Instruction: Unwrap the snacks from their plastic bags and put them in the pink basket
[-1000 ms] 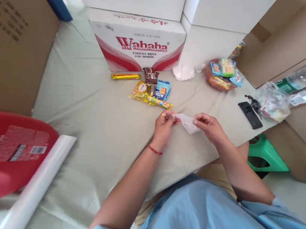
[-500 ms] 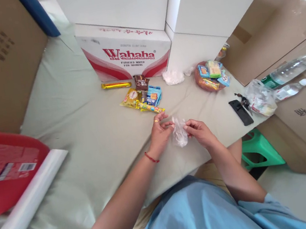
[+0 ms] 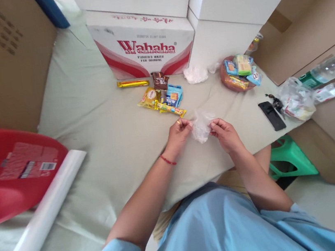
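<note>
A crumpled clear plastic bag point(image 3: 201, 128) hangs between my two hands over the front of the table. My left hand point(image 3: 179, 135), with a red bracelet at the wrist, pinches its left edge. The right edge is pinched by my right hand point(image 3: 223, 132). Just beyond lies a group of snacks: a yellow snack packet point(image 3: 148, 98), a brown cocoa packet point(image 3: 160, 80), a blue biscuit packet point(image 3: 173, 95) and a thin yellow stick packet point(image 3: 171, 108). Another yellow stick packet point(image 3: 133, 83) lies farther back on its own.
A Wahaha carton point(image 3: 147, 47) stands at the back, with a crumpled white bag point(image 3: 195, 74) beside it. At right are a snack basket point(image 3: 232, 83), a phone point(image 3: 272, 116), a filled plastic bag point(image 3: 296, 99) and bottles point(image 3: 329, 70). A red container point(image 3: 15, 172) and white roll point(image 3: 40, 220) occupy the left.
The plastic bag has been spread wider and lifted away from me between my hands, which have moved slightly apart. The camera view has shifted a little, so the table things appear farther right and higher.
</note>
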Demonstrator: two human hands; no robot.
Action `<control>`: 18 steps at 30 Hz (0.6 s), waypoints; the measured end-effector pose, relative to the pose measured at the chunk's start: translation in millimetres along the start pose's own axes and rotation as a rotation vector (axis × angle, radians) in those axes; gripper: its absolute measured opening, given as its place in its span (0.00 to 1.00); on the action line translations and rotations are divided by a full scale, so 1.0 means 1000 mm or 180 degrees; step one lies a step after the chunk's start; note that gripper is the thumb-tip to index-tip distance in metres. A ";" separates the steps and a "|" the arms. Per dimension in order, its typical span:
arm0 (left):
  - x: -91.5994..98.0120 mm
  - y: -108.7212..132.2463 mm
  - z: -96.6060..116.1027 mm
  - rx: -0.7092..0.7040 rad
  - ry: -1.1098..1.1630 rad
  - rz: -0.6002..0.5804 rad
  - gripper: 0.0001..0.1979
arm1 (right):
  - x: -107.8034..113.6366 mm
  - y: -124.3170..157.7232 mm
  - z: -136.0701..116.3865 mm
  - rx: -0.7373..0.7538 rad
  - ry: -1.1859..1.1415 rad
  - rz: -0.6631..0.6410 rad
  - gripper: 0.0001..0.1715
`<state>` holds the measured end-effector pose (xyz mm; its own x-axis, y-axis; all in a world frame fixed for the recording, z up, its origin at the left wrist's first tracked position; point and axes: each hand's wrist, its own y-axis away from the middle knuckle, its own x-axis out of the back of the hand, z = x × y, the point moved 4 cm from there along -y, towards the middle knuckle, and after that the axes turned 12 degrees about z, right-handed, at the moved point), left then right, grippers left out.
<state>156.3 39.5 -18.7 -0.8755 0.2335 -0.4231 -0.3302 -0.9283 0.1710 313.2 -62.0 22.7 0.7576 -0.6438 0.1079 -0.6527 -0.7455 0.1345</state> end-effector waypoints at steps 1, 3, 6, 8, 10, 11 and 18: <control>0.001 -0.001 0.002 0.0075 0.0152 -0.0005 0.18 | 0.003 -0.001 0.000 -0.0041 -0.0052 0.0019 0.21; 0.001 -0.002 0.004 0.0289 0.0451 -0.0030 0.19 | 0.010 -0.002 0.001 -0.0162 -0.0160 0.0030 0.22; 0.003 -0.003 0.003 0.0630 0.0696 0.0047 0.22 | 0.019 -0.002 0.001 -0.0343 -0.0286 -0.0014 0.24; 0.005 -0.003 0.002 0.0696 0.0726 0.0120 0.23 | 0.022 -0.002 0.003 -0.0418 -0.0274 -0.0059 0.24; 0.005 -0.004 0.001 0.0642 0.0717 0.0112 0.22 | 0.023 -0.002 0.004 -0.0414 -0.0206 -0.0044 0.25; 0.005 -0.003 0.001 0.0620 0.0709 0.0078 0.22 | 0.024 -0.003 0.004 -0.0367 -0.0181 0.0024 0.25; -0.002 0.002 0.002 0.0769 0.0709 -0.0129 0.21 | 0.016 -0.013 0.008 0.0265 0.0175 0.0537 0.30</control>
<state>157.1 37.8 -16.0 -0.7700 0.1751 -0.6135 -0.4607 -0.8177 0.3450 334.2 -64.0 14.7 0.6352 -0.7521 0.1758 -0.7670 -0.6411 0.0285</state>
